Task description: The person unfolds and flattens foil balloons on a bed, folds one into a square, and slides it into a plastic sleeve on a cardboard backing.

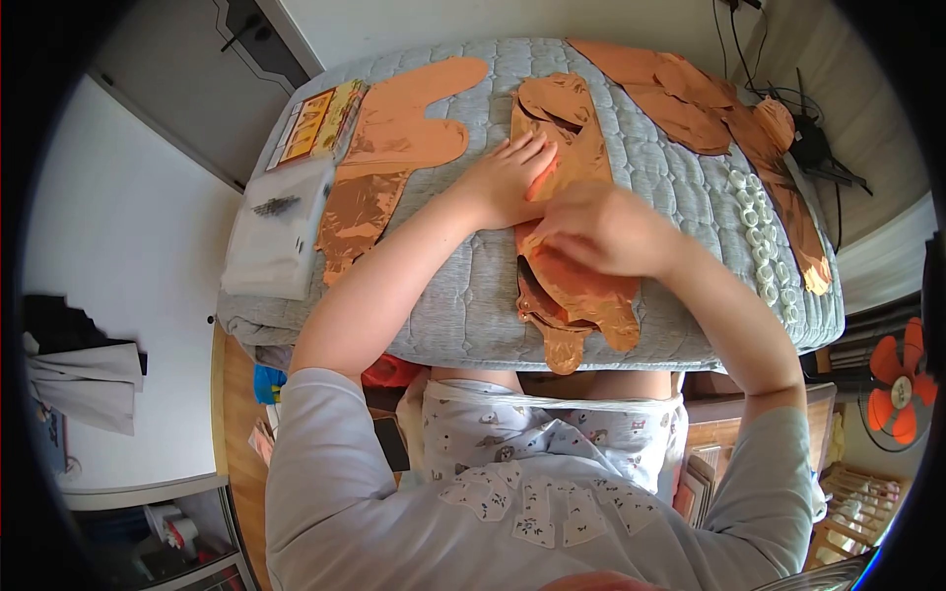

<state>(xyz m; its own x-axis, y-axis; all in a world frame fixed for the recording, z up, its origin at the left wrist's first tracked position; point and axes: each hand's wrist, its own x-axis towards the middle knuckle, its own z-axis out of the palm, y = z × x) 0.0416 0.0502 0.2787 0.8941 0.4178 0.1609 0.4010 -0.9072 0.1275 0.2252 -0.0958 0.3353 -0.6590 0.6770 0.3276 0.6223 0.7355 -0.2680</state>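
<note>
We're looking at the middle foil [583, 165], a flat coppery sheet lying lengthwise on the mattress [448, 295], its two rounded tabs pointing toward the person at the near edge. Our left hand [507, 180] is spreading out flat across its left side, fingers extended and close to straight, gripping nothing that we can see. Our right hand [606, 231] is crossing over just beside it, showing blurred, fingers curling down onto the foil; whether they're pinching it or merely pressing, we cannot tell. Dark gaps are showing in the creased sheet both beyond the hands and nearer the person. Out to the left, well apart, the left foil [394, 133] is lying with a smooth, lobed upper part and a crinkled lower one. Past it, a printed packet [313, 126] is sitting on the far side of a whitish plastic bag [276, 236], which is bearing a dark patch. Over to the right, the right foil [690, 98] is sprawling along the mattress edge, and white rings [759, 236] are lining up beside its long strip. Beyond the mattress, black cables [810, 148] are trailing by the wall, and an orange-bladed fan [899, 392] is standing lower down.
</note>
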